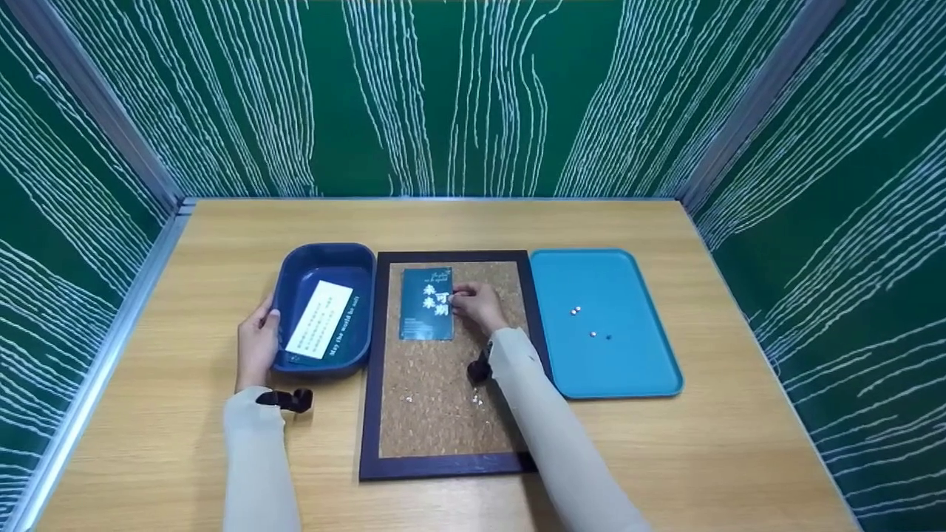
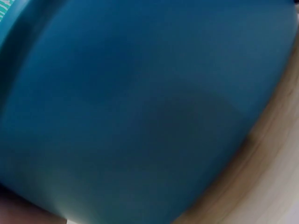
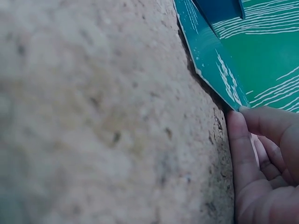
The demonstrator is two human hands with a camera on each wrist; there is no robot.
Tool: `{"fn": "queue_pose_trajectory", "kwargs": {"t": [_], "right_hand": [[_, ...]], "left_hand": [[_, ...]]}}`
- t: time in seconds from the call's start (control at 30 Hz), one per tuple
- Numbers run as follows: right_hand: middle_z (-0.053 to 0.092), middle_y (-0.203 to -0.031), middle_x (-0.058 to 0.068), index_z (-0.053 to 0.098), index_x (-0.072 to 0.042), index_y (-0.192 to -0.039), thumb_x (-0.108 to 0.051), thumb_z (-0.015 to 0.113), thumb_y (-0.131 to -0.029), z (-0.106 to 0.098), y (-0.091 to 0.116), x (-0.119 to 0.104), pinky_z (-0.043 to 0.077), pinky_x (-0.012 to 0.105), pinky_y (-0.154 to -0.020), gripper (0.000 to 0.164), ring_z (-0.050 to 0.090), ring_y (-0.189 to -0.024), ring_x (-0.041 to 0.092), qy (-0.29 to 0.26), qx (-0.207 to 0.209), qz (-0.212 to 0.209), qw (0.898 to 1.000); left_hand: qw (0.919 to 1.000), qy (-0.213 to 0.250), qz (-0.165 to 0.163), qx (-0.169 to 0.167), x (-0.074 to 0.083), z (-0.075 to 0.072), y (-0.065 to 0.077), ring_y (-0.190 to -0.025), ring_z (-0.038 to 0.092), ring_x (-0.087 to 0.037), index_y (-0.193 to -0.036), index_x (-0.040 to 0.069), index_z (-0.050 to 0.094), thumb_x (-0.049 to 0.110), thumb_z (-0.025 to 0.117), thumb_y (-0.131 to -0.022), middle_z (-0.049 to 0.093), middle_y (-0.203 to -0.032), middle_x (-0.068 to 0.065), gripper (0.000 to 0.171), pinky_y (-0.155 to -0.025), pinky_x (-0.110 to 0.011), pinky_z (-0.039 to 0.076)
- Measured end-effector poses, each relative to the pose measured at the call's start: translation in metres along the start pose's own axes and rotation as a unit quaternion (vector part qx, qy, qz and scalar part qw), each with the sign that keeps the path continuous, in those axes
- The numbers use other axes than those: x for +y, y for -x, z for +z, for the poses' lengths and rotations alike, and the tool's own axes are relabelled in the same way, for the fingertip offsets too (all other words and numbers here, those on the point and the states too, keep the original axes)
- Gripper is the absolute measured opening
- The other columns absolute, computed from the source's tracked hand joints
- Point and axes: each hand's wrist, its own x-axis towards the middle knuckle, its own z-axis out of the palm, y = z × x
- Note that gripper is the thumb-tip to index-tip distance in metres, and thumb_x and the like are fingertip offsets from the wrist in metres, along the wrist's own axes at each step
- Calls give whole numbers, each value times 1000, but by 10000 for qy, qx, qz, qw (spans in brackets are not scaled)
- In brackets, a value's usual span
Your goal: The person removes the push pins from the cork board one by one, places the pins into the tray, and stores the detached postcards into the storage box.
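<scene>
My right hand [image 1: 480,307] pinches the right edge of a green card [image 1: 426,314] with white lettering, which lies at the upper left of a dark-framed cork board [image 1: 436,421]. In the right wrist view the thumb and index finger meet at the card's [image 3: 205,56] edge, low over the cork [image 3: 117,116]. My left hand [image 1: 259,347] holds the left side of a dark blue plastic bin [image 1: 362,277], thumb at the rim. Inside the bin rest a white card [image 1: 320,318] with printed text and a dark green card [image 1: 344,332]. The bin's wall [image 2: 140,93] fills the left wrist view.
To the right of the board lies a turquoise tray [image 1: 606,369] holding several tiny pieces, among them a shiny pair [image 1: 576,310]. Small clear specks [image 1: 477,400] dot the lower cork. Green patterned walls [image 1: 473,96] enclose the wooden table [image 1: 702,458].
</scene>
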Motion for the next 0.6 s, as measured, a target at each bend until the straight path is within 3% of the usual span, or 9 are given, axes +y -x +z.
{"fn": "queue_pose_trajectory", "kwargs": {"t": [0.6], "right_hand": [[70,-103,10,71,-7,-113,-6,65,-89,-1,-1,6,58,25,-77,24,69,-87,16,12,166,-150,9997]], "left_hand": [[10000,-64,28,13,2,0,1,-149,13,-19,-149,16,32,20,35,-105,22,-159,-2,45,-122,-35,13]]}}
